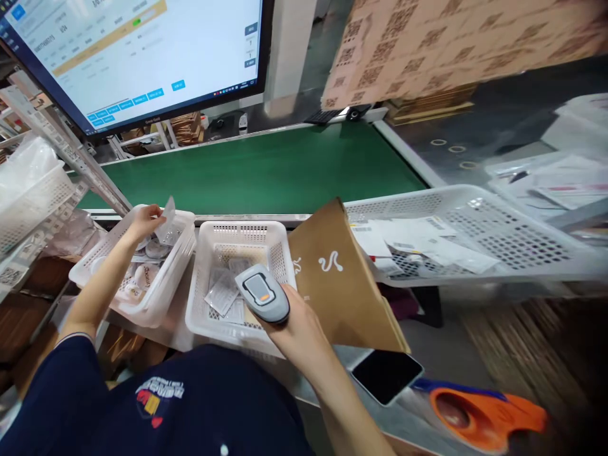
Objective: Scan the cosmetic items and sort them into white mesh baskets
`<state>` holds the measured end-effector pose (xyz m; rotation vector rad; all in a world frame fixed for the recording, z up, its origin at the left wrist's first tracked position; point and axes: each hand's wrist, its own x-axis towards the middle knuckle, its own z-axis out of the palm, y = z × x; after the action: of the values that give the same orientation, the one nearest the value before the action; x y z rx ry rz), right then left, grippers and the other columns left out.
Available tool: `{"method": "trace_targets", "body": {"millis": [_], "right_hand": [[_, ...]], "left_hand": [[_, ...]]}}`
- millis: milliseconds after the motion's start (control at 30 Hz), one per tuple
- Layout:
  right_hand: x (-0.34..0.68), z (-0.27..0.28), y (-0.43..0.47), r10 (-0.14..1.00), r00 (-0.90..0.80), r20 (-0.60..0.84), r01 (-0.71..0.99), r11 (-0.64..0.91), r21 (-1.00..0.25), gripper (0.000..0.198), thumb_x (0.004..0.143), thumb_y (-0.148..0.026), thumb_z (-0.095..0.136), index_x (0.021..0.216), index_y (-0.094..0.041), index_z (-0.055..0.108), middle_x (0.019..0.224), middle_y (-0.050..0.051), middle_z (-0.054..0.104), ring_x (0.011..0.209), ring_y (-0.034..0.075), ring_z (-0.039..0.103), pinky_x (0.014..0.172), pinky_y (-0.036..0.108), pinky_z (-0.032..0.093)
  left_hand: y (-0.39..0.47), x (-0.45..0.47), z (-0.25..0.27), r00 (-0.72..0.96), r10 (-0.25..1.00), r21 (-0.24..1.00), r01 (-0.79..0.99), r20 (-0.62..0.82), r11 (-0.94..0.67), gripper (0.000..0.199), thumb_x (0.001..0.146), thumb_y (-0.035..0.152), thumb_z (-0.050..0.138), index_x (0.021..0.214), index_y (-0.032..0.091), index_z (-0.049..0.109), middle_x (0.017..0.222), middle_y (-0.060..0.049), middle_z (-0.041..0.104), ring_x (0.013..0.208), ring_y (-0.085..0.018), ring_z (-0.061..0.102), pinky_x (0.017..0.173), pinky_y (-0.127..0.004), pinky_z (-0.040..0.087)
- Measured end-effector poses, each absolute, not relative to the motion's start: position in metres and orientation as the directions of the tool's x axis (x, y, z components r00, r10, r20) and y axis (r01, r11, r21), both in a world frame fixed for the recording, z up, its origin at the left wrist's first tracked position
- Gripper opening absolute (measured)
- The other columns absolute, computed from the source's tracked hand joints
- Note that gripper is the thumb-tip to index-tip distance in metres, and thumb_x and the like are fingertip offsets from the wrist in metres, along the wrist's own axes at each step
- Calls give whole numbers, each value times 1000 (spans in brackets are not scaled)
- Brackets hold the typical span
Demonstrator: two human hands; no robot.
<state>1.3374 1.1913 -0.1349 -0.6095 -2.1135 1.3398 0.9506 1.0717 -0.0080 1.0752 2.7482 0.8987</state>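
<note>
Just right of my right hand [297, 326], a brown cardboard box [327, 278] stands at a tilt, between it and a long white basket [527, 250] of white packets [422, 240]. Nearer me, below the box on that hand's right, lie a smartphone [387, 375] and an orange tape dispenser [489, 415], partly blurred. Ahead of both hands runs a green conveyor belt [285, 168]; the monitor [156, 57] rises beyond my left hand [145, 223]. Under that hand I see a white basket [159, 310] with round items, my forearm crossing above it. Between the hands sits a smaller perforated basket [216, 326] with flat clear sachets [223, 292], partly hidden by the scanner.

My right hand is wrapped about the near end of the barcode scanner [263, 294], its fingers mostly hidden underneath. The scanner is grey, dark-edged, with an orange mark on top. My left fingertips pinch a thin translucent packet [167, 218], raised above its basket.
</note>
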Motion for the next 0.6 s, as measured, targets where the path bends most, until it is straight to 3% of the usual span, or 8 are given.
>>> {"method": "trace_targets", "body": {"millis": [67,167,300,400,500,600], "right_hand": [[1336,-127,1191,611,-749,257,20,407,-913,33,86,-44,66,111,-22,67,103,9,69,90,27,70,78,36,56],[1329,-117,1190,578,-762,291,-27,420,-907,34,87,-42,66,114,-22,67,107,9,67,94,27,71,78,35,55],[1324,-115,1195,615,-741,269,11,412,-911,35,87,-43,67,115,-21,67,108,10,70,99,30,72,81,38,55],[1327,-123,1201,626,-745,228,31,374,-927,41,86,-45,69,119,-21,67,115,12,75,107,33,73,89,43,56],[1333,-132,1201,659,-725,201,47,338,-940,46,85,-49,70,120,-20,69,117,13,77,107,34,74,89,45,57],[1338,-139,1198,685,-695,219,21,323,-946,47,85,-52,72,120,-20,71,115,13,77,105,33,75,88,44,58]], "left_hand": [[1071,968,1,-709,685,744,547,168,384,25,73,32,71,71,22,48,67,3,51,64,-13,49,61,-24,36],[1074,1005,3,-651,747,879,425,133,215,33,63,33,75,69,22,45,63,6,44,58,-10,41,57,-22,33],[1075,1048,-10,-590,805,914,356,57,196,37,62,36,79,70,22,46,61,6,45,54,-9,39,55,-22,34],[1077,1052,-20,-534,845,885,392,-2,250,41,69,46,84,75,21,52,69,2,56,61,-13,51,60,-24,42],[1083,1021,-23,-600,800,694,582,14,424,37,86,52,76,97,19,64,94,-8,72,82,-23,67,73,-30,52],[1086,973,-24,-761,626,194,649,169,736,34,98,37,65,122,13,66,129,-23,72,122,-36,67,96,-40,54]]}}
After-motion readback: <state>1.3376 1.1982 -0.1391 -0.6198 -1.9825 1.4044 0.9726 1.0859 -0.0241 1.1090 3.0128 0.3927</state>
